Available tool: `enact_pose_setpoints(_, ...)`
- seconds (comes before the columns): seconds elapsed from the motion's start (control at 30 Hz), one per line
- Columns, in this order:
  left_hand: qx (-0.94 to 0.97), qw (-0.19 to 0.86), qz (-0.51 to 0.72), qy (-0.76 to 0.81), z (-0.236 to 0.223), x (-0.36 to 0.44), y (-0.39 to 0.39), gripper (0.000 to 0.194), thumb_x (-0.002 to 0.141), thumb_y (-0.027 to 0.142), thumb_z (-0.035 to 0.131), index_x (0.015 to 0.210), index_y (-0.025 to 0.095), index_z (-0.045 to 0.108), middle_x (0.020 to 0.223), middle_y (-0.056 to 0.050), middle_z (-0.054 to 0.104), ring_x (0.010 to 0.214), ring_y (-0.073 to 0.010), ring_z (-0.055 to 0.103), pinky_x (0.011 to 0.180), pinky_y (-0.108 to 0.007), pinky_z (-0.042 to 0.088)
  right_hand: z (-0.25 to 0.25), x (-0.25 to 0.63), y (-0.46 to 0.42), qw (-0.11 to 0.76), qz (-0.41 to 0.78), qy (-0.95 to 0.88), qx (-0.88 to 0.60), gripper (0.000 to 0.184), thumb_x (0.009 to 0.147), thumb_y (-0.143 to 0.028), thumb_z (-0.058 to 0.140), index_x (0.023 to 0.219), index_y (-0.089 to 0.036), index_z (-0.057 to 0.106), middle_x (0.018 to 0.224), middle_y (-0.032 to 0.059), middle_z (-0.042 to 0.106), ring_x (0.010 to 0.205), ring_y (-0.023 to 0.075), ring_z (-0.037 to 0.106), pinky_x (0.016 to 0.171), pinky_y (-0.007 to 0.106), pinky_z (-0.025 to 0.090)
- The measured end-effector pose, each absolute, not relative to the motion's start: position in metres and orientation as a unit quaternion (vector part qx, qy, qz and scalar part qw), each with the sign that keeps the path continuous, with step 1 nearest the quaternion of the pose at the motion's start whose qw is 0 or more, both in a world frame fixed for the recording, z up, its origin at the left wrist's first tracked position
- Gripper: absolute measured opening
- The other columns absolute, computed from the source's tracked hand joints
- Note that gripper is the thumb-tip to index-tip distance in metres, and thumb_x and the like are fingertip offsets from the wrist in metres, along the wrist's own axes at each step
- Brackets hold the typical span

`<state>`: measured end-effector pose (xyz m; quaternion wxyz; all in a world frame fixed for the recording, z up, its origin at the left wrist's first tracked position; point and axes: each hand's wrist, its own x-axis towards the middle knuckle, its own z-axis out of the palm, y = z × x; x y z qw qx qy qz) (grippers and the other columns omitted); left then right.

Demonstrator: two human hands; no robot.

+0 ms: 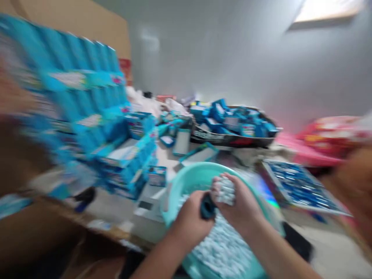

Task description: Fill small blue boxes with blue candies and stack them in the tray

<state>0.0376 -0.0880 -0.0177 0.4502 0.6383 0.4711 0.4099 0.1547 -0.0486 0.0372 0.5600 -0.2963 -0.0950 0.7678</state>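
Observation:
A teal basin point(200, 168) holds a heap of small white pellets point(226, 248). Over it, my left hand point(190, 217) is closed around a small dark round container point(207, 206) whose ring-shaped opening faces me. Right beside it, my right hand point(240, 203) is cupped around a handful of white pellets point(226, 190), close to the container. Blur hides whether any pellets are inside the container.
Stacked blue display boxes point(95, 112) rise on the left. Behind the basin stands a carton tray point(232, 137) of small blue boxes. On the right lie a tray of blue shiny pieces point(302, 184) and a red-pink bag point(328, 135). Blurred people flank both edges.

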Motion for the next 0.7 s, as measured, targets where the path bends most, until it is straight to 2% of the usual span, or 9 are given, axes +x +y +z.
enact_pose_setpoints(0.1,0.657,0.459,0.406,0.439,-0.024,0.035,-0.076,0.053,0.076,0.006,0.06,0.126,0.022,0.062,0.128,-0.006,0.064,0.119,-0.0234,0.06,0.106,-0.036,0.047,0.041,0.168,-0.055,0.589,0.731,-0.009,-0.344,0.028,0.104,-0.018,0.042,0.08,-0.016,0.056,0.073,0.0035,0.059,0.053,0.0123,0.055,0.046,0.019,0.051)
enact_pose_setpoints(0.23,0.668,0.454,0.394,0.439,-0.024,0.036,-0.074,0.043,0.079,0.008,0.059,0.12,0.022,0.061,0.121,-0.005,0.065,0.114,-0.023,0.061,0.099,-0.034,0.049,0.043,0.154,-0.053,0.602,0.719,0.0,-0.348,0.027,0.102,-0.021,0.046,0.08,-0.015,0.058,0.075,0.0051,0.061,0.058,0.0142,0.058,0.052,0.021,0.054)
enact_pose_setpoints(0.47,0.661,0.463,0.388,0.445,-0.023,0.035,-0.079,0.04,0.082,0.011,0.058,0.119,0.024,0.061,0.118,-0.005,0.067,0.106,-0.0231,0.063,0.091,-0.034,0.05,0.039,0.148,-0.063,0.612,0.697,-0.073,-0.365,0.015,0.089,-0.025,0.065,0.076,-0.018,0.061,0.076,0.0035,0.063,0.066,0.0172,0.061,0.061,0.024,0.056)
enact_pose_setpoints(0.6,0.647,0.495,0.375,0.442,-0.02,0.03,-0.079,0.033,0.081,0.01,0.058,0.112,0.021,0.063,0.107,-0.005,0.068,0.097,-0.0224,0.064,0.08,-0.03,0.049,0.037,0.144,-0.064,0.618,0.676,-0.136,-0.378,0.019,0.077,-0.03,0.076,0.072,-0.019,0.062,0.076,0.0014,0.064,0.067,0.0168,0.06,0.064,0.024,0.055)
enact_pose_setpoints(0.7,0.644,0.51,0.356,0.446,-0.016,0.028,-0.079,0.034,0.08,0.009,0.058,0.112,0.02,0.064,0.103,-0.003,0.068,0.094,-0.0219,0.064,0.078,-0.029,0.047,0.036,0.142,-0.064,0.62,0.669,-0.15,-0.381,0.021,0.075,-0.033,0.078,0.07,-0.02,0.062,0.075,0.0009,0.064,0.067,0.0169,0.06,0.067,0.026,0.056)
